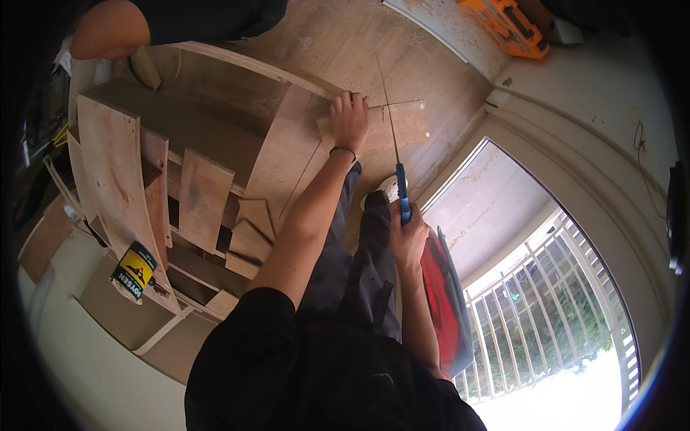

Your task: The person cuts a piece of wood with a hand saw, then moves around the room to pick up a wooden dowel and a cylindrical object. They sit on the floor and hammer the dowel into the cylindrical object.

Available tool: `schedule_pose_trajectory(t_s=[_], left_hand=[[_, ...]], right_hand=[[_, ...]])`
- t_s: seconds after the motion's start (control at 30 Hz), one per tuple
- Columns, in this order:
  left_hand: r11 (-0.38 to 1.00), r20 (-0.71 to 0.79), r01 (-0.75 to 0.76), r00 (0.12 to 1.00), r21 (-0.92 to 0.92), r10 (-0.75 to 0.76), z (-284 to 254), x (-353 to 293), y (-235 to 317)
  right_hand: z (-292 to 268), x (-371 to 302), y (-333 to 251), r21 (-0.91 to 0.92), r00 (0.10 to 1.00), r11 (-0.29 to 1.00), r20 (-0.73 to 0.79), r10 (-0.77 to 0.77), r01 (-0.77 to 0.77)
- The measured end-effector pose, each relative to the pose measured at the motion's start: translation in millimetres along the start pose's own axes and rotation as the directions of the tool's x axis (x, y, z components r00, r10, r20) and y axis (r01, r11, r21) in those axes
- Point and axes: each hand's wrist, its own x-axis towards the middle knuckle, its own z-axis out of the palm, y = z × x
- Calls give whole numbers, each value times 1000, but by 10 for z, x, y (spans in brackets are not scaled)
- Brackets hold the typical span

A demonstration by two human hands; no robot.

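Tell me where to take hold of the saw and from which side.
Take the saw by its blue handle, probably best from the person's own side, where the right hand holds it. The thin blade points away from the body, over the small board, leaving the handle nearest.

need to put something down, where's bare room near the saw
The wooden surface beyond the board has two bare patches: between the saw and the white strip, and between the saw and the long wooden strip. It's crowded at left, among the loose panels.
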Motion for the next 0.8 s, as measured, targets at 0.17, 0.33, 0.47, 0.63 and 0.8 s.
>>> schedule_pose_trajectory(t_s=[0.17,0.33,0.47,0.63,0.8], left_hand=[[935,44,341,937,99,-346,-36,-205,-183],[944,10,320,947,75,-322,53,-295,-293],[895,2,443,896,50,-444,63,-214,-314],[977,61,212,975,15,-213,-81,-171,-459],[976,-5,219,976,12,-219,-125,-384,-617]], right_hand=[[-23,1,9,-58,999,998,22,-26,27],[-54,10,35,-40,998,997,29,-59,60],[-82,63,42,-25,994,994,38,-104,105],[-129,100,11,-55,995,994,55,-86,89],[-173,60,-12,-53,993,998,110,30,-24]])
